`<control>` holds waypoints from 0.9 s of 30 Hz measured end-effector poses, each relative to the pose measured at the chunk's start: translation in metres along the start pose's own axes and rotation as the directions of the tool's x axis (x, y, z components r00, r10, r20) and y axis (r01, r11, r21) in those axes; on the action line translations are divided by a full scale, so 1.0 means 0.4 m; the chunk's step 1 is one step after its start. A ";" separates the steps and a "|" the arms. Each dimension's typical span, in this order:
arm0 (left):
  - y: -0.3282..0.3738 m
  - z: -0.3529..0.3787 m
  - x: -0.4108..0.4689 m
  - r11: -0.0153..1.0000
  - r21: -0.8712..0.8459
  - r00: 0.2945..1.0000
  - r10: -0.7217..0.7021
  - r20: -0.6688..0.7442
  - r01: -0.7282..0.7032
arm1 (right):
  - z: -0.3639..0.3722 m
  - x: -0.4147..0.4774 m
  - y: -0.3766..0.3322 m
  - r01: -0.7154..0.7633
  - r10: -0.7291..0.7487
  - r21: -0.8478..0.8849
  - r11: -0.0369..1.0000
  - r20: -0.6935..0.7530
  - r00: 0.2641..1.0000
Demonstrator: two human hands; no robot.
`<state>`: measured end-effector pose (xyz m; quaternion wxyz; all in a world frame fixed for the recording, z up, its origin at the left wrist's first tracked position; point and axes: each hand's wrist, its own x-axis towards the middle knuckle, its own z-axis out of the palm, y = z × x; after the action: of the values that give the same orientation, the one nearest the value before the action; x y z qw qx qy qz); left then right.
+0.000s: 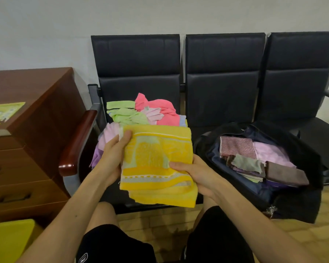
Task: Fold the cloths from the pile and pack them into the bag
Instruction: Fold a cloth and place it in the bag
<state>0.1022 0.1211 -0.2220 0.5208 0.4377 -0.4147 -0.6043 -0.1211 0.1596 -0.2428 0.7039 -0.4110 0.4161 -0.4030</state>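
I have the folded yellow towel (156, 164) held up between both hands, in front of the seat that carries the pile (141, 112) of loose cloths. My left hand (115, 149) grips its left edge with the thumb on top, and my right hand (190, 170) clamps the lower right edge, thumb across the face and fingers underneath. The open black bag (302, 147) sits on the next seat to the right, already holding several folded cloths (254, 156). The main risk I see is the fold coming undone: the lower layers hang loose below my right hand, so if I release the left side while swinging toward the bag, they could fan open. The bag's near side also looks crowded, so pushing the towel in carelessly could rumple the pieces already packed.
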 end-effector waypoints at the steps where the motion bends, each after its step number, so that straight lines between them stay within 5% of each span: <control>1: -0.014 -0.007 0.001 0.995 -0.082 0.996 -0.058 0.068 0.063 | -0.006 0.000 -0.004 0.006 -0.006 0.001 1.000 0.003 1.000; 5: -0.095 -0.026 -0.002 0.946 -0.138 0.928 -0.244 0.282 0.292 | -0.043 -0.004 -0.001 0.012 -0.011 0.012 1.000 -0.057 0.998; 9: -0.186 -0.014 0.028 0.923 0.056 0.806 -0.362 0.469 0.382 | -0.105 -0.010 0.014 0.028 -0.027 0.003 1.000 -0.188 0.982; 20: -0.337 0.243 0.147 0.848 0.334 0.747 -0.523 0.410 0.411 | -0.417 -0.047 0.111 -0.180 0.161 -0.009 0.984 -0.410 0.898; 27: -0.402 0.498 0.357 0.828 0.343 0.747 -0.554 0.369 0.444 | -0.677 -0.013 0.015 -0.217 0.172 -0.014 0.976 -0.564 0.807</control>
<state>-0.1428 0.0068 -0.3352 0.1723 0.4378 -0.4589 -0.7537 -0.3699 0.1006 -0.3326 0.5720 -0.2571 0.6591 -0.4151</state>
